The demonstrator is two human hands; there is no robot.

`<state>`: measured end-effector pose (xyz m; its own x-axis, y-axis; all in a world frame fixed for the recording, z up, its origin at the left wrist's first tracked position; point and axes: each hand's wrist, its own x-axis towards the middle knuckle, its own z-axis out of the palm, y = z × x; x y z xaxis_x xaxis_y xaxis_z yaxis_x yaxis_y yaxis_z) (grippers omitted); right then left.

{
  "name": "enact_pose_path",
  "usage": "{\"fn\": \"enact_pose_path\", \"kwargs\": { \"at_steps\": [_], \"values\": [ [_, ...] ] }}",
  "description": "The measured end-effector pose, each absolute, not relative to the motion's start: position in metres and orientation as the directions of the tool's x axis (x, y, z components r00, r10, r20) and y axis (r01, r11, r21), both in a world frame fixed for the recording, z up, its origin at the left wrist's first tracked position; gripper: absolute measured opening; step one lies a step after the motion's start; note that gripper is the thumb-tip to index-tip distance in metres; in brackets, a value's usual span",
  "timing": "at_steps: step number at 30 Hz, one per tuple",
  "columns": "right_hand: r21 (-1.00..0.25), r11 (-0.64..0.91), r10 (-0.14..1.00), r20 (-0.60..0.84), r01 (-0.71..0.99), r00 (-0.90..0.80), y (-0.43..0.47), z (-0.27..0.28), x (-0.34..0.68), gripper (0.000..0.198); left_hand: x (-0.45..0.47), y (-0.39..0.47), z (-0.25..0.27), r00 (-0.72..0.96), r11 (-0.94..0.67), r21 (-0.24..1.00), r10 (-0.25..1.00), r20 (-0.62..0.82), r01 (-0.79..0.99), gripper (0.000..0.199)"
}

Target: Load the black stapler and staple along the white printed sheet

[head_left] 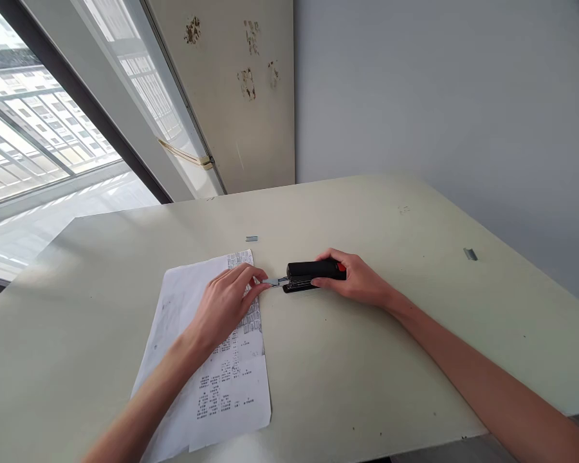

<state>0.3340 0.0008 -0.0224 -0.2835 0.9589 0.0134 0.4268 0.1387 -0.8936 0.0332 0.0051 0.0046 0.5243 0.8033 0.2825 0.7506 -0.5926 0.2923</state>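
Note:
A black stapler (306, 275) with a red part near its rear lies on the table, its front end pointing left. Around its rear half my right hand (354, 275) is closed, thumb on the near side and fingers over the far side. My left hand (234, 289) pinches a small grey strip of staples (271, 281) between thumb and fingers, at a metal part that sticks out of the stapler's front. Whether the strip is inside that part, I cannot tell. Beneath my left hand and forearm lie printed paper sheets (231, 392), partly covered by them.
Another short strip of staples (251, 238) lies beyond the paper, and a grey strip (470, 254) rests at the right of the pale table (390, 366). Behind the table stand a grey wall (415, 83), a fridge-like white cabinet (231, 128) and a window (33, 116).

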Motion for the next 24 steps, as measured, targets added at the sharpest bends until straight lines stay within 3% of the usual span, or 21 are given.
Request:
{"fn": "enact_pose_path", "kwargs": {
  "at_steps": [10,19,24],
  "values": [
    [-0.904,0.120,0.956,-0.006,0.411,-0.292,0.000,-0.019,0.332,0.036,0.034,0.008,0.014,0.566,-0.610,0.250,0.792,0.230,0.752,0.037],
    [-0.904,0.120,0.954,-0.009,0.409,-0.300,0.000,-0.020,0.331,0.036,0.032,0.001,0.016,0.537,-0.595,0.282,0.803,0.258,0.753,0.032],
    [-0.897,0.114,0.956,-0.017,0.426,-0.292,0.000,-0.020,0.331,0.037,0.030,0.000,0.015,0.534,-0.602,0.236,0.793,0.293,0.763,0.032]
  ]
}}
